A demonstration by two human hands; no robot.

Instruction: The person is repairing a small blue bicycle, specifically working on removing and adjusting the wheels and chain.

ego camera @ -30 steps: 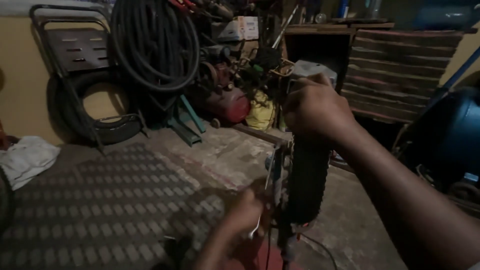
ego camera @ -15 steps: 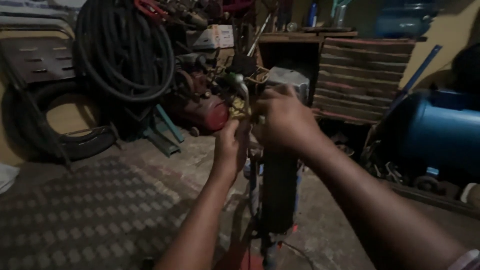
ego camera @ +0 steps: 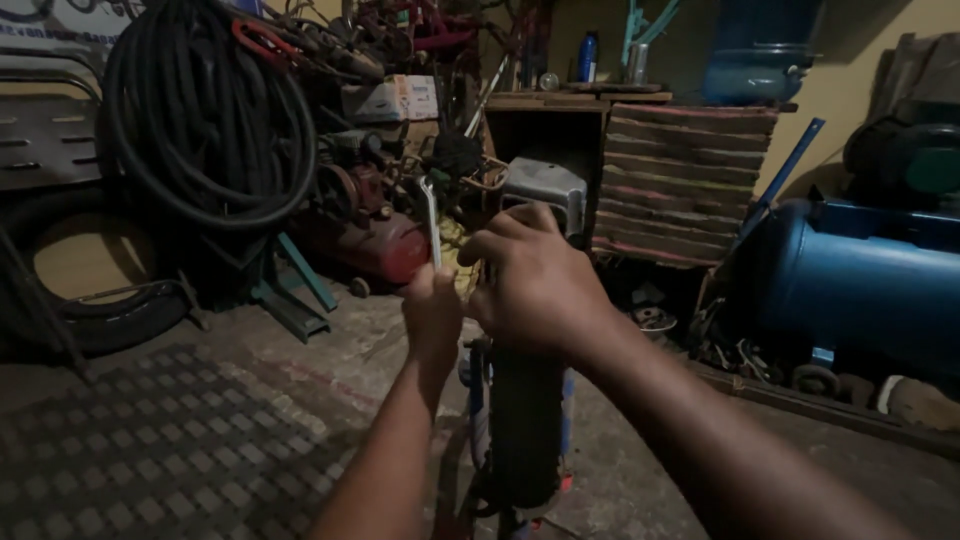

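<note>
While right hand (ego camera: 540, 285) curls fingers down over top of upright black tyre (ego camera: 525, 430), gripping it, left hand (ego camera: 432, 315) sits just beside, fist closed round slim metal wrench (ego camera: 431, 220) pointing up. Tyre stands over concrete floor (ego camera: 330, 350).

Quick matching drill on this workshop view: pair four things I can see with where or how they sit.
Things:
1. spanner
2. tyre
3. coiled hose
4. blue tank

Places:
A. lying on its side at far right
B. hanging at upper left
C. upright in the left hand
D. under the right hand

Pairs: 1-C, 2-D, 3-B, 4-A
</note>
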